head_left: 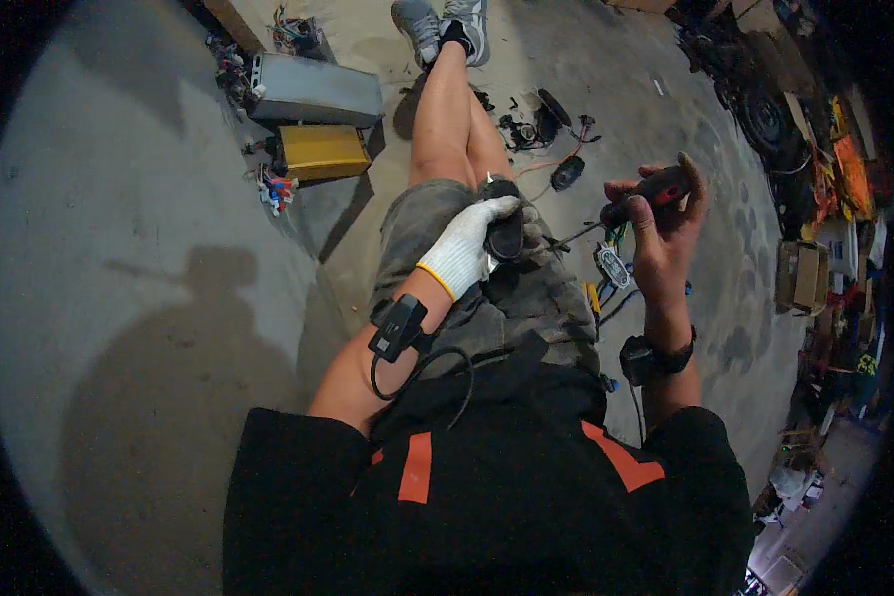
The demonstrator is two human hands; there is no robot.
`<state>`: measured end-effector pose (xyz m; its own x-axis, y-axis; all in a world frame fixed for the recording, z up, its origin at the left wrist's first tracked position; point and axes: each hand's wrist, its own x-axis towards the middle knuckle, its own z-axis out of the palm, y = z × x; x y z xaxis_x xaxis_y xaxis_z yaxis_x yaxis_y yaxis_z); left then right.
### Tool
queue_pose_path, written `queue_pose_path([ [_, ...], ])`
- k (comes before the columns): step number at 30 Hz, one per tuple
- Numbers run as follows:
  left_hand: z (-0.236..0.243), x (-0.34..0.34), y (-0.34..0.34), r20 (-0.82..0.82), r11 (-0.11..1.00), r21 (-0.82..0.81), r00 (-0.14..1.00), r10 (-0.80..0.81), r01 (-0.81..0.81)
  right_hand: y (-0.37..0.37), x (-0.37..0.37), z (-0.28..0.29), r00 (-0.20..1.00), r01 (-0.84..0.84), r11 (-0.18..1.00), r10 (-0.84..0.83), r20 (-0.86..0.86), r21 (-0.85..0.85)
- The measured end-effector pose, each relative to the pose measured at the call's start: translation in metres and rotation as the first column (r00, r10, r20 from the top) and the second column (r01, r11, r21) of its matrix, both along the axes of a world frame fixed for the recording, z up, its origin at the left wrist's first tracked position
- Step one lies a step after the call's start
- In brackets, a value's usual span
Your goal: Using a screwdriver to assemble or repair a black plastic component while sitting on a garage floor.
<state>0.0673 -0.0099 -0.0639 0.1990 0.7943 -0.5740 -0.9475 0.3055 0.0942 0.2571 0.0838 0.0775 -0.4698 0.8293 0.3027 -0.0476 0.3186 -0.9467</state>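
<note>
My left hand (464,241), in a white knitted glove with a yellow cuff, is closed around a black rounded part (506,226) above my lap. Bright metal shows at that part's upper and lower ends; its exact kind is unclear. My bare right hand (663,248) grips a screwdriver (671,185) by its black and red handle. The shaft slants down to the left toward the black part. Whether its tip touches the part is hard to make out, as gloved fingers lie close by. Below the shaft, a silvery module (612,265) with coloured wires lies beside my thigh.
A grey metal box (318,89) and a yellow box (323,151) with wire connectors (273,189) stand on the floor to the left. Black parts (536,127) and a cable lie right of my outstretched legs. Cartons (803,278) and a tyre (765,117) line the right side.
</note>
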Motion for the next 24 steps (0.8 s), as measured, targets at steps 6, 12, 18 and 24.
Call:
queue_pose_path([
  [6,0.001,0.002,0.003,-0.106,0.999,-0.047,0.994,0.006,-0.011,-0.001,-0.016,-0.007,1.000,-0.022,0.993,0.023,-0.008,0.119],
  [12,0.003,0.002,0.002,-0.113,1.000,-0.018,0.994,-0.014,0.012,-0.003,-0.024,-0.014,0.997,-0.071,0.987,0.072,0.000,0.142],
  [18,0.014,0.002,0.000,-0.078,1.000,0.011,0.997,-0.017,0.018,-0.002,-0.027,-0.019,0.996,-0.088,0.986,0.090,-0.003,0.145],
  [24,0.002,0.001,0.000,-0.105,0.997,0.015,0.992,-0.076,0.078,-0.003,-0.028,-0.021,0.992,-0.126,0.984,0.129,-0.013,0.129],
])
